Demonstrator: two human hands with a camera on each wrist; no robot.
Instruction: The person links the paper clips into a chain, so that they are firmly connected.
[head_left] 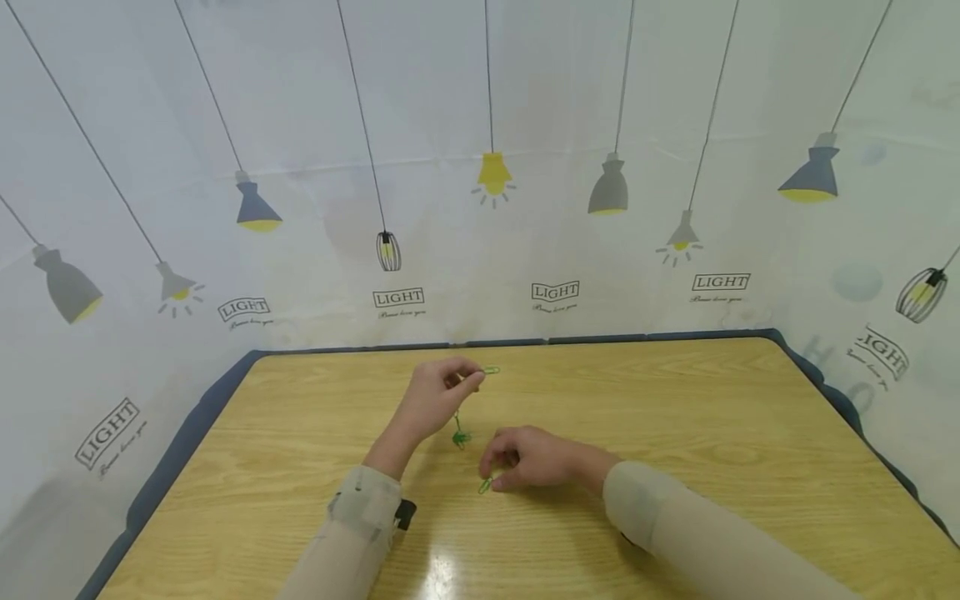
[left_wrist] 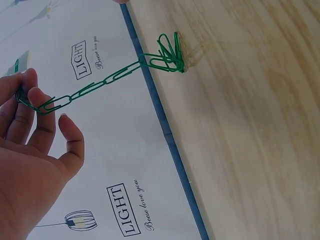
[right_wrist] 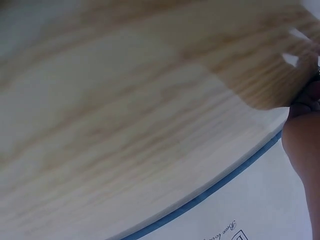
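Observation:
Over the far half of the wooden table, my left hand (head_left: 435,398) pinches a chain of green paper clips (left_wrist: 107,81). One end clip (head_left: 492,370) sticks out past its thumb and fingertip. Below the hand the chain slants down to a small bunch of linked clips (head_left: 460,437) at the tabletop. Lower and to the right, my right hand (head_left: 538,457) pinches a single green paper clip (head_left: 485,485) between thumb and finger. In the right wrist view only part of the right hand (right_wrist: 302,145) shows at the right edge, and its clip is hidden.
The light wooden table (head_left: 675,417) spreads around both hands, with a dark blue border (head_left: 600,339) along its far edge. Behind it hangs a pale wall covering (head_left: 420,108) printed with lamps. A dark wrist device (head_left: 405,514) sits at the left sleeve.

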